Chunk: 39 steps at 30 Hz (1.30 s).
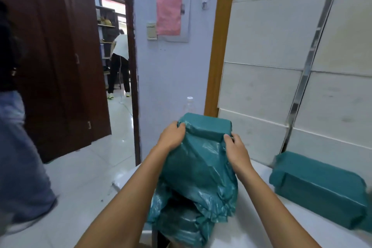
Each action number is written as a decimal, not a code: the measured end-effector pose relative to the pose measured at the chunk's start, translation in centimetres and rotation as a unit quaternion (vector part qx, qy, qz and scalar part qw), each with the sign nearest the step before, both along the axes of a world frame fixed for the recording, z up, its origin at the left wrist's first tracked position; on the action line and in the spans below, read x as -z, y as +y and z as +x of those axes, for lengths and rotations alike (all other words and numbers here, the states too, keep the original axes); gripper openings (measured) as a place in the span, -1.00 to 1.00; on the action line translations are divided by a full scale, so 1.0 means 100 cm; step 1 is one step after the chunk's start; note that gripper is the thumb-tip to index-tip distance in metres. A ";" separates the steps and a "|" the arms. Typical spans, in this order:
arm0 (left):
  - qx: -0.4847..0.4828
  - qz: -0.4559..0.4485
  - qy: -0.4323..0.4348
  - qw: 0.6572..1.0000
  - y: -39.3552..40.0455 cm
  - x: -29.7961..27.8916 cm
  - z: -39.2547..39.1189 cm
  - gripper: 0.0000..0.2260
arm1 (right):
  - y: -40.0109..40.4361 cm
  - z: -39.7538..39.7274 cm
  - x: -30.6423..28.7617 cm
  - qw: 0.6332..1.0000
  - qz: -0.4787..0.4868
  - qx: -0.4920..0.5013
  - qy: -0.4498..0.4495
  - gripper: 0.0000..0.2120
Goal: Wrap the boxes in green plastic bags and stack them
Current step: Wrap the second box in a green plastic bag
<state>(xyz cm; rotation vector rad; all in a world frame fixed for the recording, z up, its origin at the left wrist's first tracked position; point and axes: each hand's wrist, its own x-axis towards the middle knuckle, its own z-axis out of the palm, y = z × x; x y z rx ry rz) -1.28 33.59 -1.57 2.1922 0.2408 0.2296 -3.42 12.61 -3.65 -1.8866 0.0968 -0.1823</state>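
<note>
Green bag (198,167) sheathes a box, left hand (171,137) and right hand (235,150) each in clenched grip.

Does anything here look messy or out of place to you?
Only the job half done. The box held by the left hand and right hand is covered at its far end, but the green bag hangs loose and crumpled below. The wrapped box on the right looks tidy. Nothing seems torn or spilled.
</note>
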 end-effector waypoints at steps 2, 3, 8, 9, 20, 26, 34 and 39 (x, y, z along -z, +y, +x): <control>0.019 -0.023 -0.034 0.999 -0.008 -0.002 -0.006 -0.62 | -0.005 -0.001 -0.002 1.000 0.004 0.019 -0.014 -0.58; 0.027 -0.031 -0.051 0.998 -0.015 -0.005 -0.012 -0.66 | -0.009 -0.006 -0.007 0.999 0.007 0.028 -0.025 -0.63; 0.076 -0.065 -0.127 0.987 -0.064 -0.028 -0.040 -0.70 | -0.060 -0.045 -0.024 0.993 0.003 0.081 -0.085 -0.58; 0.093 -0.079 -0.140 0.983 -0.077 -0.033 -0.049 -0.71 | -0.073 -0.059 -0.029 0.991 0.001 0.093 -0.096 -0.57; 0.256 -0.119 -0.094 0.955 -0.227 0.023 -0.144 -0.74 | -0.231 -0.214 0.009 0.967 -0.001 0.234 -0.099 -0.62; 0.282 -0.105 -0.021 0.953 -0.256 0.096 -0.173 -0.80 | -0.256 -0.246 0.080 0.972 -0.012 0.231 -0.047 -0.66; 0.317 0.058 -0.160 0.933 -0.248 0.107 -0.152 -0.47 | -0.269 -0.240 0.086 0.961 -0.199 0.183 -0.056 -0.42; 0.387 0.194 -0.215 0.876 -0.257 0.108 -0.135 -0.38 | -0.264 -0.213 0.101 0.903 -0.408 0.110 -0.082 -0.19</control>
